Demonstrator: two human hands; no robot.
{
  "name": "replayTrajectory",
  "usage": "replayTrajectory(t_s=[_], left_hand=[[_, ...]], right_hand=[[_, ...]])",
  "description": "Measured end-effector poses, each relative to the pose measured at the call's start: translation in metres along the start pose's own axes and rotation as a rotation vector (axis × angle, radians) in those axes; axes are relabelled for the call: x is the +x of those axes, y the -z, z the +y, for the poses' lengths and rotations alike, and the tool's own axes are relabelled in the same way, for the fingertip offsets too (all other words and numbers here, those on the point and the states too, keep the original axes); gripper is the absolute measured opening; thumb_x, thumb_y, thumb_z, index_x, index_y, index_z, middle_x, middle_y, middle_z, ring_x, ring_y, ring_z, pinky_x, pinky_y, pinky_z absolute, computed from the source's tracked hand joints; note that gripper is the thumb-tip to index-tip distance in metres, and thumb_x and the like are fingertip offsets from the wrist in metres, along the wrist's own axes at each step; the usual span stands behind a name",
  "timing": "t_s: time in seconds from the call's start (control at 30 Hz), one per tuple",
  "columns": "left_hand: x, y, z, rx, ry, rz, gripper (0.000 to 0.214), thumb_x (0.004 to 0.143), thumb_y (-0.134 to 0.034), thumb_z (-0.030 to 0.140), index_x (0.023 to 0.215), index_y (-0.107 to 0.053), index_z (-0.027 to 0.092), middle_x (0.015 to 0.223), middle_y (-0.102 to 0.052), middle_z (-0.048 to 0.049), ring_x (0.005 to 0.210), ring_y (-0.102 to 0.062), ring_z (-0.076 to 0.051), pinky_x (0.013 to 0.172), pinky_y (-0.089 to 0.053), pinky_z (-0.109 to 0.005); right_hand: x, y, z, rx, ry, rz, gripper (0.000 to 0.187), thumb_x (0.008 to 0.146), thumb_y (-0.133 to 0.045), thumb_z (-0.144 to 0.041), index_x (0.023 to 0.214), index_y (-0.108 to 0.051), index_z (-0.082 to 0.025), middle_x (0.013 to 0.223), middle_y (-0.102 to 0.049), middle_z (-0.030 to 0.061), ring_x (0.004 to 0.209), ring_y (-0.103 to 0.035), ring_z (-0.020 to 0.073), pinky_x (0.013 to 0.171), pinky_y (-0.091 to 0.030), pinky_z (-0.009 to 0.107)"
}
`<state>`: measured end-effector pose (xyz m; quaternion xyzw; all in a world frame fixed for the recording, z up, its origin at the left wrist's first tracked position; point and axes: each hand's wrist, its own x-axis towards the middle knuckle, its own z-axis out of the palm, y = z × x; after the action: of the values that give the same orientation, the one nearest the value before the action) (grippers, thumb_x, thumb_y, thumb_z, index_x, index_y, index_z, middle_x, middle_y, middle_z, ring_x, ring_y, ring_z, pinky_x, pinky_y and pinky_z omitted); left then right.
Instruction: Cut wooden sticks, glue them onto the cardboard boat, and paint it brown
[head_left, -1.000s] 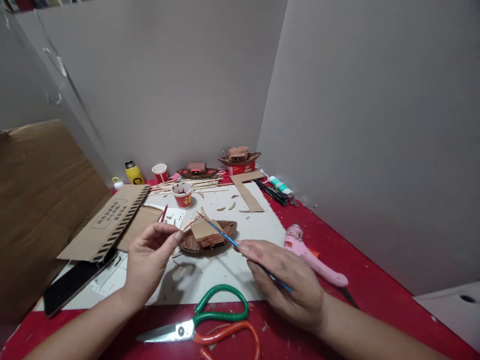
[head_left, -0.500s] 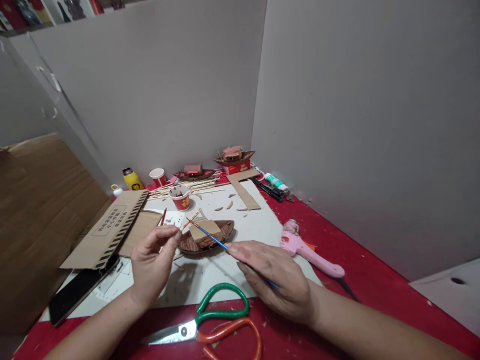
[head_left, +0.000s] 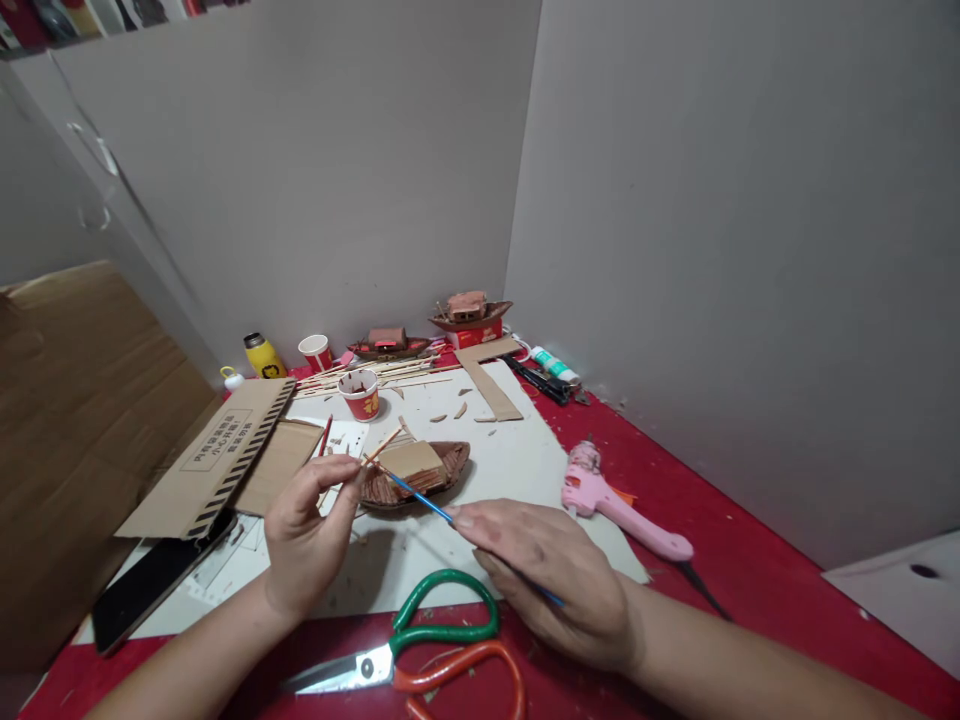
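Note:
My left hand pinches a thin wooden stick between thumb and fingers, its far end over a small brown model boat. My right hand grips a blue paintbrush whose tip touches the stick near the boat's left end. The boat lies on a white board and carries a tan cardboard cabin. A red paper cup with dark paint stands behind it.
Green and orange scissors lie at the near table edge. A pink glue gun lies to the right, a phone and cardboard pieces to the left. Two finished boats, a yellow bottle and sticks sit by grey partition walls.
My left hand has raised the stick a little toward the brush. My right hand has drawn back toward me, and the brush tip has shifted left from the cabin to the stick.

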<state>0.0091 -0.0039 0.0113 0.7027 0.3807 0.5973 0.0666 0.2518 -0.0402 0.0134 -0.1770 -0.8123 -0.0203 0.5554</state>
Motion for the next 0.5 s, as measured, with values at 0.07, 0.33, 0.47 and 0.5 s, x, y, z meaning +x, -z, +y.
replayTrajectory(t_s=[0.07,0.33,0.47,0.5], left_hand=[[-0.0022,0.0020,-0.0025,0.026,-0.057,-0.014,0.017,0.083,-0.071,0.009,0.093,-0.073,0.022,0.090,-0.078,-0.0041,0.085,-0.075,-0.019,0.081,-0.061,-0.034],[-0.0029,0.0076,-0.0058,0.157,-0.277,-0.074,0.037,0.079,-0.070,-0.003,0.105,-0.070,0.024,0.096,-0.078,-0.0047,0.088,-0.076,-0.019,0.081,-0.060,-0.031],[0.0008,0.0060,-0.0045,0.189,-0.369,-0.065,0.035,0.079,-0.070,-0.004,0.104,-0.069,0.020,0.093,-0.077,-0.0058,0.086,-0.075,-0.017,0.080,-0.060,-0.027],[0.0015,0.0056,-0.0043,0.193,-0.384,-0.060,0.033,0.079,-0.070,-0.004,0.103,-0.069,0.019,0.092,-0.077,-0.0062,0.086,-0.075,-0.017,0.080,-0.059,-0.026]], right_hand=[[0.0000,0.0012,0.0006,-0.026,-0.009,0.006,0.033,0.094,-0.051,-0.002,0.126,-0.060,-0.009,0.099,-0.079,0.0141,0.101,-0.075,0.0172,0.088,-0.062,0.026],[0.0009,0.0025,0.0001,-0.081,-0.056,0.050,0.029,0.094,-0.052,-0.002,0.119,-0.063,-0.010,0.096,-0.079,0.0133,0.098,-0.075,0.0161,0.088,-0.061,0.024],[0.0009,0.0022,-0.0007,-0.038,-0.002,0.001,0.029,0.096,-0.050,-0.005,0.122,-0.062,-0.009,0.096,-0.079,0.0138,0.099,-0.076,0.0171,0.087,-0.062,0.026],[0.0006,0.0029,0.0004,-0.053,-0.011,0.010,0.030,0.095,-0.051,-0.005,0.123,-0.062,-0.010,0.096,-0.079,0.0134,0.098,-0.076,0.0174,0.086,-0.063,0.026]])
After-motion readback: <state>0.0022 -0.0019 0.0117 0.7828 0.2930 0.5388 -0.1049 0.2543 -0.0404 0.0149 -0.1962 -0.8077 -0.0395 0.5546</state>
